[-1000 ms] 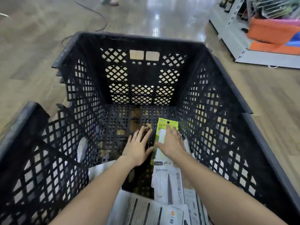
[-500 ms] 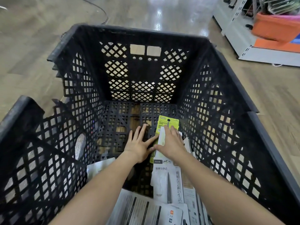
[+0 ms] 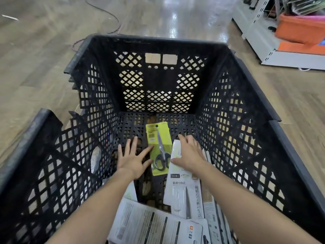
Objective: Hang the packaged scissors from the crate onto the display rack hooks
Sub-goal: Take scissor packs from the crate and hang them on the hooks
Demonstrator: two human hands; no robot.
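With both arms down inside the black crate (image 3: 233,95), the left hand (image 3: 132,158) lies flat, fingers spread, touching the green scissors pack (image 3: 159,146) on the crate floor; the right hand (image 3: 189,153) pinches a white package (image 3: 176,152) just beside it.

The right hand (image 3: 189,152) covers most of a white package (image 3: 176,152). The bottom edge cuts off the white knife packages (image 3: 158,226). The display rack (image 3: 263,23) is blurred and cropped.
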